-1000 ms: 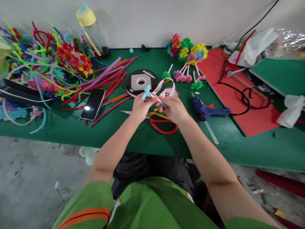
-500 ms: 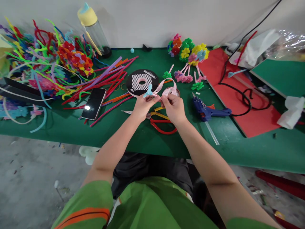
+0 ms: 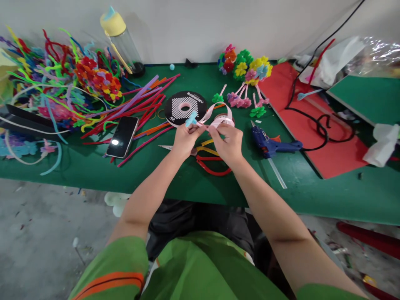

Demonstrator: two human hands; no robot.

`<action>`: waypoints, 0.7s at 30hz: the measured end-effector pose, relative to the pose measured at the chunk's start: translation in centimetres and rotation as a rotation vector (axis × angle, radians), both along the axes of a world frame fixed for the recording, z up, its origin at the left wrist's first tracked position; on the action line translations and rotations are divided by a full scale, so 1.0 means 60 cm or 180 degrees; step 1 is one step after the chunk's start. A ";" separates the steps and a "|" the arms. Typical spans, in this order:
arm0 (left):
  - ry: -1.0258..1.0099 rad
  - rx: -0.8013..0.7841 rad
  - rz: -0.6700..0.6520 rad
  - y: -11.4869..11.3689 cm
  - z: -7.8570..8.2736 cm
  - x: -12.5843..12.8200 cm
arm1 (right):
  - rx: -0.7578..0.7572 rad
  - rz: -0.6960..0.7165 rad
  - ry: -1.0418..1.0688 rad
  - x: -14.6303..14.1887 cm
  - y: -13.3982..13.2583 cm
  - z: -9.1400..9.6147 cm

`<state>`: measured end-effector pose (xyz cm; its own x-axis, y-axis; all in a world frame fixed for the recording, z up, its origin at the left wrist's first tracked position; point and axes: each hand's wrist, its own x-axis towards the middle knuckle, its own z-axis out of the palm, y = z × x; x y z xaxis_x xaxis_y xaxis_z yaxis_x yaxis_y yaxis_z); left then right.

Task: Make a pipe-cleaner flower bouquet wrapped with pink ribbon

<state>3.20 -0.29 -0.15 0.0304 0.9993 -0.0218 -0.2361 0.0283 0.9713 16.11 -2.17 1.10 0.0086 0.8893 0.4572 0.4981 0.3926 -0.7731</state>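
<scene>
Since the frame a second ago, the right hand (image 3: 230,141) has rolled over so that its back faces up, and the blue tip that showed under its fingers is hidden. The left hand (image 3: 184,139) has barely shifted. Both grips are closed: left thumb and fingers pinch the blue flower (image 3: 191,119) near its head, right fingertips are clamped on the other end of its pink stem (image 3: 202,125). The flower is at frame centre, above the green table (image 3: 146,179), while pale pink ribbon (image 3: 230,111) loops up just behind the hands.

That tabletop runs the full width of the frame, crowded at upper left with a tangle of fuzzy stems (image 3: 59,66). A black spool (image 3: 173,104) lies upper centre, scissors (image 3: 215,172) partly under the hands, a blue glue gun (image 3: 271,145) right of centre beside a red board (image 3: 339,156). Behind rises a plain pale wall (image 3: 187,31); at lower left, the grey floor (image 3: 43,237) (rather littered, with small scraps) shows past the table edge.
</scene>
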 end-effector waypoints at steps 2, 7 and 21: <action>0.0035 0.0070 0.0032 0.000 0.002 0.000 | -0.0128 0.0026 0.0209 0.002 0.001 0.002; 0.0267 0.0276 0.0088 0.000 -0.001 -0.004 | -0.0928 0.0167 0.0973 0.004 0.006 0.002; 0.0198 0.0664 -0.0098 0.001 -0.006 -0.005 | -0.2660 0.1139 0.2931 0.008 0.015 0.007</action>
